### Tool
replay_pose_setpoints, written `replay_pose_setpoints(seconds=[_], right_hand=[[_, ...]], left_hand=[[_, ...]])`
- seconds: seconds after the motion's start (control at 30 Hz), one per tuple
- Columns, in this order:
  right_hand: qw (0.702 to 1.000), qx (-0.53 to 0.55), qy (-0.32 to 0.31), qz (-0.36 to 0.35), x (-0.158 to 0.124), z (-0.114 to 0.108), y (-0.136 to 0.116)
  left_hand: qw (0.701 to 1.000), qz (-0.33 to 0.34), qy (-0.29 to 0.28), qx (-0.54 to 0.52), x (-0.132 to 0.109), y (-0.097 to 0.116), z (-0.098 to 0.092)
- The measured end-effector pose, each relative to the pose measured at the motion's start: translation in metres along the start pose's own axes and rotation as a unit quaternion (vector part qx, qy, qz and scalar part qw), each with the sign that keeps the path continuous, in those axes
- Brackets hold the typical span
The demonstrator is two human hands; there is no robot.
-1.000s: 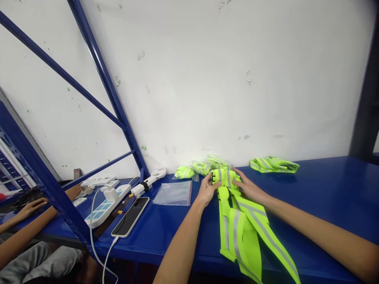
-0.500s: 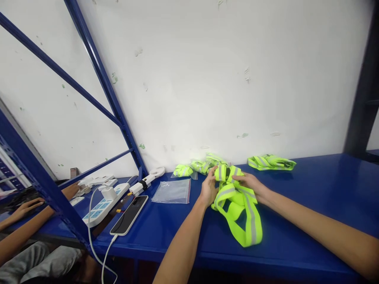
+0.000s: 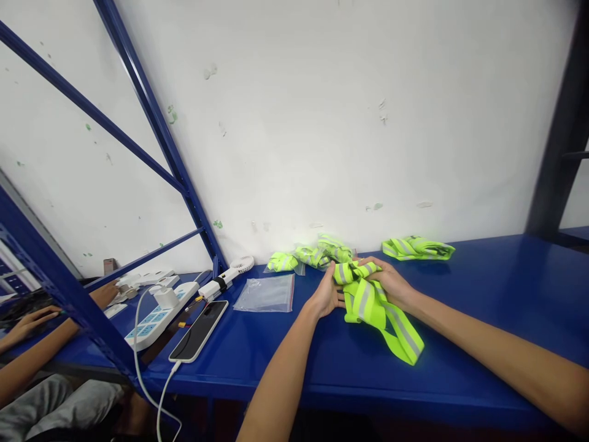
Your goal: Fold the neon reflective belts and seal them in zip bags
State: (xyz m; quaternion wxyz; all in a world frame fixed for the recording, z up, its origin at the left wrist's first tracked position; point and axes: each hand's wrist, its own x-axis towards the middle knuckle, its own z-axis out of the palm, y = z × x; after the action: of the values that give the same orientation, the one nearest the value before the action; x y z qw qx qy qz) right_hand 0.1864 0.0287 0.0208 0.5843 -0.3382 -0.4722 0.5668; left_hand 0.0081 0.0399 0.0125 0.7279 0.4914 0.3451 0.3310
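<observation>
A neon yellow-green reflective strap with silver stripes is bunched between my two hands above the blue table. My left hand grips the bunched part from the left, its thumb up along the edge. From the right, my right hand holds the same bundle with its fingers partly behind the fabric. A loose loop hangs down to the lower right, close to the tabletop. Behind my hands lie several bagged yellow-green straps, partly covered by my left hand. A clear zip bag lies flat to the left.
Another folded reflective strap rests by the wall at right. On the left are a phone on a cable, a power strip and a small white fan. Beyond a blue metal post, a co-worker's hands are at the table.
The hanging loop has swung to the right and looks narrower. My right hand has closed further over the bundle, and the view has shifted slightly.
</observation>
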Motion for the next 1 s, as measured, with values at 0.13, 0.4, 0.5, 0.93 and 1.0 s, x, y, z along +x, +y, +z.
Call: replay_pose_setpoints(seconds=[0.13, 0.4, 0.5, 0.93, 1.0], right_hand=[[0.998, 0.012, -0.059, 0.032, -0.005, 0.003, -0.007], [0.989, 0.069, -0.044, 0.125, -0.013, 0.01, -0.012], [0.977, 0.087, -0.116, 0.159, -0.011, 0.005, -0.007], [0.98, 0.164, -0.057, 0.093, -0.011, 0.014, -0.009], [0.981, 0.179, -0.032, 0.065, -0.011, 0.017, -0.008]], left_hand=[[0.998, 0.04, 0.025, -0.039, 0.002, -0.003, -0.003], [0.969, 0.213, 0.099, -0.078, 0.0, -0.002, 0.002], [0.96, 0.254, 0.103, -0.05, 0.0, 0.0, 0.0], [0.795, 0.463, 0.191, 0.342, -0.008, -0.01, 0.015], [0.774, 0.471, 0.186, 0.38, -0.008, -0.012, 0.017]])
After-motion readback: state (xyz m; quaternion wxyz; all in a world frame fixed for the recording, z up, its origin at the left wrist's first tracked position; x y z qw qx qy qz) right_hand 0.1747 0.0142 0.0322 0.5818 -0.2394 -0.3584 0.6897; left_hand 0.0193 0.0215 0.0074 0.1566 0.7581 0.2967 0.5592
